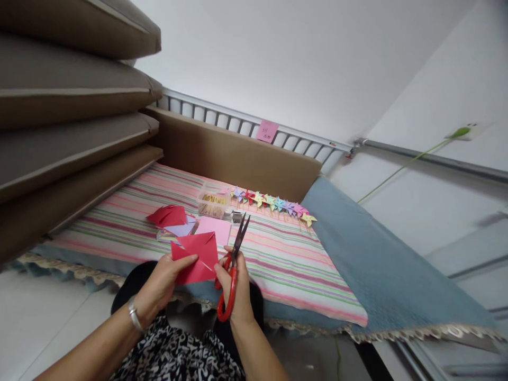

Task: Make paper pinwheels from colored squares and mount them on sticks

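Note:
My left hand (165, 280) pinches a red square of paper (198, 256) that has slits cut in from its corners. In my right hand (238, 286) are scissors (228, 301) with red handles, their dark blades pointing up and away from me and nearly closed. My right fingertips are close to the paper's right edge; whether they touch it I cannot tell. Just beyond lie a pink stack of paper squares (219, 228), a red piece of paper (167, 216) and a lilac piece (181, 228).
Farther back stand a clear plastic box (213, 203) of thin sticks and a row of colourful paper pinwheels (278, 204). A striped cloth (278, 270) covers the surface. Stacked cushions (79, 106) rise at left, and a brown board (234, 156) closes the back.

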A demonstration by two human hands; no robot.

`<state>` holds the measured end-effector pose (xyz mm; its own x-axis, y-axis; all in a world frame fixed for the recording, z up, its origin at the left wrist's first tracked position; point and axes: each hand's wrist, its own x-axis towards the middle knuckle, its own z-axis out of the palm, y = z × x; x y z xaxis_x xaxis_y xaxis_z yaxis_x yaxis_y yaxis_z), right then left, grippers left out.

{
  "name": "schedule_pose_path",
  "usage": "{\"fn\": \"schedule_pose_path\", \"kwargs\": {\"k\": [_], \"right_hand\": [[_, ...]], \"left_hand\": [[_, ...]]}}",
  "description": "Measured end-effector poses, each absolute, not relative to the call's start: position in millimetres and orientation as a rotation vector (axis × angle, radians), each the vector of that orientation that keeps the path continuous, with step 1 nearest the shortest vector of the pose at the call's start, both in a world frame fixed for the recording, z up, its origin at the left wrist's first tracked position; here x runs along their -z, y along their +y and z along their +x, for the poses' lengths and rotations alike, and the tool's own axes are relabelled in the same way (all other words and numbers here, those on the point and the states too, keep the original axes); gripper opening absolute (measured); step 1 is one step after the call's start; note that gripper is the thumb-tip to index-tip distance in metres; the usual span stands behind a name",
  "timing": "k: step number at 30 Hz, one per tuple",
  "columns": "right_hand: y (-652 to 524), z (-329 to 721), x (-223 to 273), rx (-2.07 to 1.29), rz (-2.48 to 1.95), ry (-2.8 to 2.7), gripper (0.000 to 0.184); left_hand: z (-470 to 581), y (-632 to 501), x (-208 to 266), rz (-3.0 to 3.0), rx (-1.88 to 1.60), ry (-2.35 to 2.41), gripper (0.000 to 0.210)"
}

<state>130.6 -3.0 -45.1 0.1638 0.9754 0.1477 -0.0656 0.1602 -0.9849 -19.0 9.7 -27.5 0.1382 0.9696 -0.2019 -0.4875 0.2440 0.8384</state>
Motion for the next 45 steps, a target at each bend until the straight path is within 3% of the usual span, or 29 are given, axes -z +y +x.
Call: {"fn": "schedule_pose_path", "kwargs": {"k": [13,24,32,45], "right_hand": [[-52.8,167.8,67.8,-1.276,-1.280,-1.470,0.040],[-73.3,172.5,44.7,-1.340,-1.413,-1.614,0.042],[-70.2,169.0,49.8,-1.306,-1.457,-1.631,0.022],[-68.7,167.8,50.5,-1.310,-1.467,-1.626,0.018]], "left_hand": [[-54.2,31.9,24.7,0.886,-1.072,1.080,0.038],[-55.7,29.9,8.9,0.910,-1.003,1.037,0.033],[-55.7,31.4,11.6,0.926,-1.005,1.039,0.028],[-48.5,27.3,5.8,0.901,-0.994,1.013,0.033]]}}
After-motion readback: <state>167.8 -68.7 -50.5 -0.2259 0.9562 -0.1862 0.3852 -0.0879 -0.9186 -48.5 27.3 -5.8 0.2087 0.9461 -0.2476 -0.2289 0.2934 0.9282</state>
